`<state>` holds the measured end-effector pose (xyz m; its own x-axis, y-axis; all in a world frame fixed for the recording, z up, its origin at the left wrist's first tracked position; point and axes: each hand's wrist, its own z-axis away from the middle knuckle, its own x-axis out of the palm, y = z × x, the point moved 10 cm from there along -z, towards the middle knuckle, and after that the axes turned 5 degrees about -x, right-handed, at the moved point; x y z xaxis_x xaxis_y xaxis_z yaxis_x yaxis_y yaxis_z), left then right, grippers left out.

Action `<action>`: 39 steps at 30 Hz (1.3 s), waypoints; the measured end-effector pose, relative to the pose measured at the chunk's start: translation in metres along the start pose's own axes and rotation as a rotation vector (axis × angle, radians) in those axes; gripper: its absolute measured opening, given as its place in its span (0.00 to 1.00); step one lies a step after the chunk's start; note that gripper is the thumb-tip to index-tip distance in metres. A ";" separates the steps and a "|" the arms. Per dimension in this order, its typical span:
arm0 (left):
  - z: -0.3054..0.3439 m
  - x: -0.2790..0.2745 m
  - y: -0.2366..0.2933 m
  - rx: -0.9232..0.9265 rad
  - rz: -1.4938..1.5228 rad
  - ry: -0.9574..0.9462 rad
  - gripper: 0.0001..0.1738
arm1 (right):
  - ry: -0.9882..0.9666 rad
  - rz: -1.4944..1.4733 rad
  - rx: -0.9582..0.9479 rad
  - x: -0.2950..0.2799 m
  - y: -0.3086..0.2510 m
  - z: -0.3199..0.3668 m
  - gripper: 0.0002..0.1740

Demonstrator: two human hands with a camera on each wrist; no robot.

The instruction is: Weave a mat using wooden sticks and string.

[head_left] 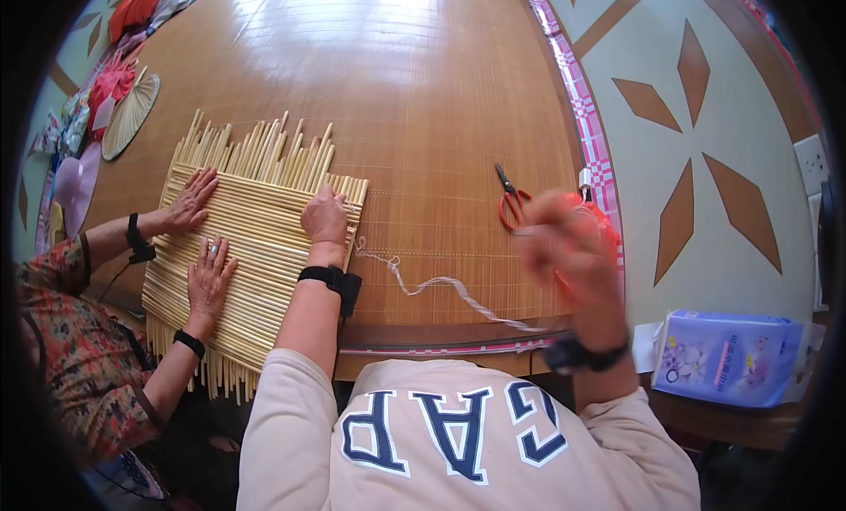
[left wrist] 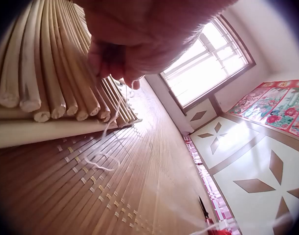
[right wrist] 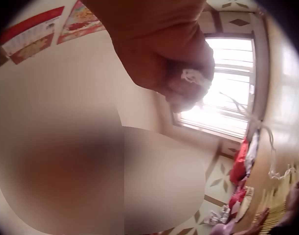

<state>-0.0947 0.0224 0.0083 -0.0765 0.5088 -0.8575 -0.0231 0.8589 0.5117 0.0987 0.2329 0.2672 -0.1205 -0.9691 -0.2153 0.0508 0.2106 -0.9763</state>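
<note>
A mat of pale, slender sticks [head_left: 251, 251] lies at the left of the table, with a crosswise layer of sticks jutting out beyond its far and near edges. At its right end, my left hand [head_left: 324, 218] has curled fingers and pinches white string [left wrist: 110, 122] beside the stick ends. A long tail of the string [head_left: 449, 282] runs loosely rightward over the table. My right hand [head_left: 568, 251], blurred and raised above the table's right side, grips a white bunch of string [right wrist: 191, 76] in its curled fingers.
Another person's two hands [head_left: 196, 203] rest flat on the sticks at the left. Red-handled scissors [head_left: 511, 203] lie near a red plastic bag [head_left: 595, 229]. A purple tissue pack [head_left: 727, 357] sits at the right, and a fan [head_left: 132, 114] at the far left.
</note>
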 end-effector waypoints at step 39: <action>0.032 -0.029 -0.003 0.029 0.472 -0.015 0.04 | -0.541 -0.727 0.796 0.179 0.262 -0.043 0.35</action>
<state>-0.0604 0.0074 0.0302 -0.0570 0.8447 -0.5322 0.0389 0.5345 0.8442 0.0474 0.1205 -0.0275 0.0469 -0.7969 0.6023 0.7633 -0.3604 -0.5362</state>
